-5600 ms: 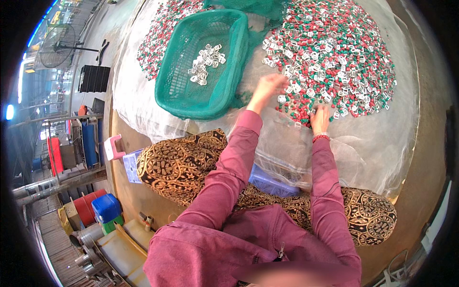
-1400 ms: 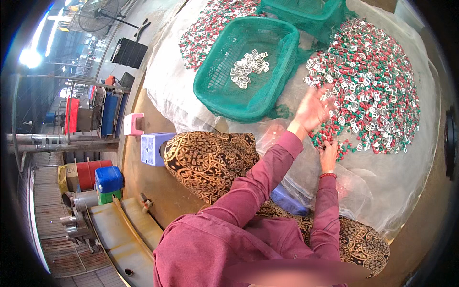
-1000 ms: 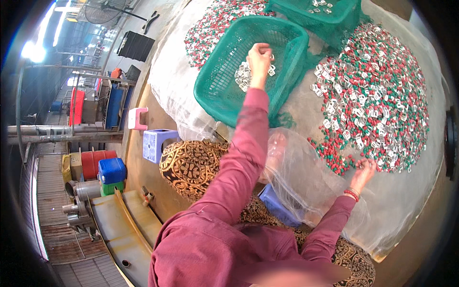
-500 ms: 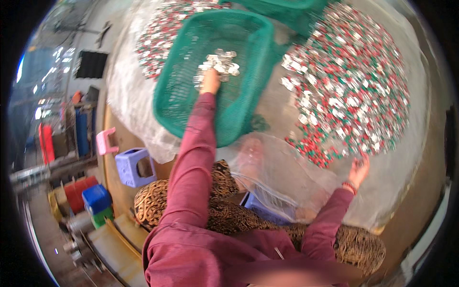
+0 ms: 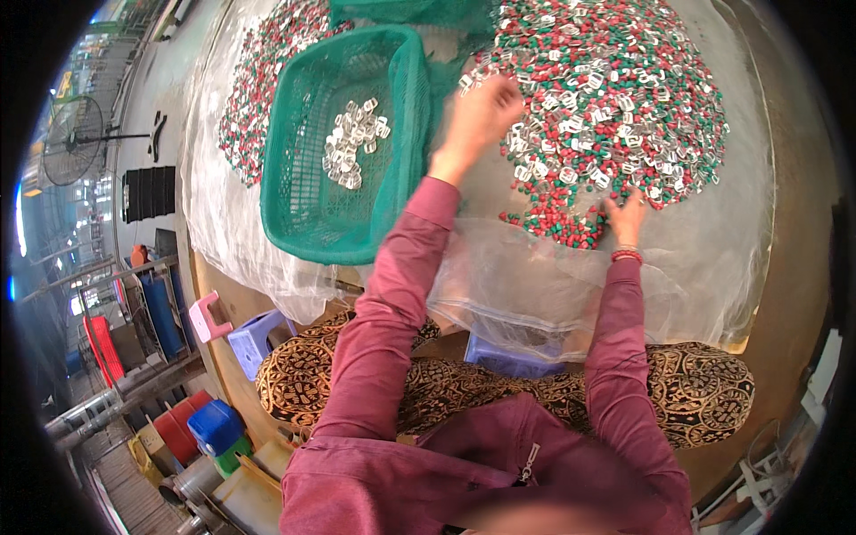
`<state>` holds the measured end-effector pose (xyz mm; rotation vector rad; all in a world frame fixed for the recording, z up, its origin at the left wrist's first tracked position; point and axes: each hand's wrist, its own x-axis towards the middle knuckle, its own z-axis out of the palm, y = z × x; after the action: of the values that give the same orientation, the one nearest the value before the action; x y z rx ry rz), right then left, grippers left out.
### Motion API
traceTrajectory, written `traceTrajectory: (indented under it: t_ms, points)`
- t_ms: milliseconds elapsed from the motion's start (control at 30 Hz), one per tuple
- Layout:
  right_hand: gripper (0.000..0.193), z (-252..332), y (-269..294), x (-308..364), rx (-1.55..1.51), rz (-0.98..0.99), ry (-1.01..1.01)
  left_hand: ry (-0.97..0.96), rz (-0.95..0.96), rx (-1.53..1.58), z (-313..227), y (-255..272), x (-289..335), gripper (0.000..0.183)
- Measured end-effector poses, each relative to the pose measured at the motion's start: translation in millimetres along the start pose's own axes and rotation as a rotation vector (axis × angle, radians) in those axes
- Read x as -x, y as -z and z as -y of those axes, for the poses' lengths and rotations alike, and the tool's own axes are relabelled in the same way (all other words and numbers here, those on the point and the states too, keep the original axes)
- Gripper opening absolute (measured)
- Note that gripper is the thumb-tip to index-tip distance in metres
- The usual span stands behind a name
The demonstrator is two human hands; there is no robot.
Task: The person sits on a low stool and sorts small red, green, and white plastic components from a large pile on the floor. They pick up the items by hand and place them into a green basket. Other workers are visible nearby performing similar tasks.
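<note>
My left hand (image 5: 480, 120) hangs between the green mesh-lined basket (image 5: 283, 234) and a large pile of small pieces (image 5: 615, 107). Its fingers are loosely curled and apart, and I see nothing held in them. Red and green bits lie mixed with clear, buckle-shaped plastic pieces in that pile. At its near edge my right hand (image 5: 628, 218), with a red bracelet on the wrist, touches the pieces with thumb and fingers spread. Inside the basket rests a small heap of clear plastic pieces (image 5: 354, 143).
Another pile of mixed pieces (image 5: 254, 98) lies left of the basket, and more green mesh (image 5: 401, 11) is behind it. A translucent sheet (image 5: 704, 267) is spread under everything. Purple (image 5: 254, 343) and pink stools (image 5: 208, 319) stand at the left. A fan (image 5: 76, 138) is farther off.
My left hand has come out of the basket and moved right toward the large pile. My right hand stays at the pile's near edge. The whole view has shifted.
</note>
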<state>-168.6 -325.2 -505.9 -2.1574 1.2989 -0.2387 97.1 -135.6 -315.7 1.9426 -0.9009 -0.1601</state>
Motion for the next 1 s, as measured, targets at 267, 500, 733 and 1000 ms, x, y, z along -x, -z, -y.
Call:
traceTrajectory:
  t_ms: [267,500,733,1000]
  points:
    - [0.053,101.1,-25.9,27.8,-0.175,0.115,0.336,0.226,0.366,-0.506,73.5,-135.8,92.8,0.05]
    - [0.024,65.8,-35.4,45.6,-0.829,0.328,-0.09,0.74,0.26,0.386,53.7,-119.4,115.5,0.019]
    - [0.009,51.8,17.7,58.1,-1.557,0.435,-0.417,0.851,0.193,1.06,33.2,-98.6,119.8,0.02]
    - [0.023,60.4,58.3,71.7,-1.636,0.467,-0.346,0.843,0.222,1.276,-15.5,-74.5,119.7,0.032]
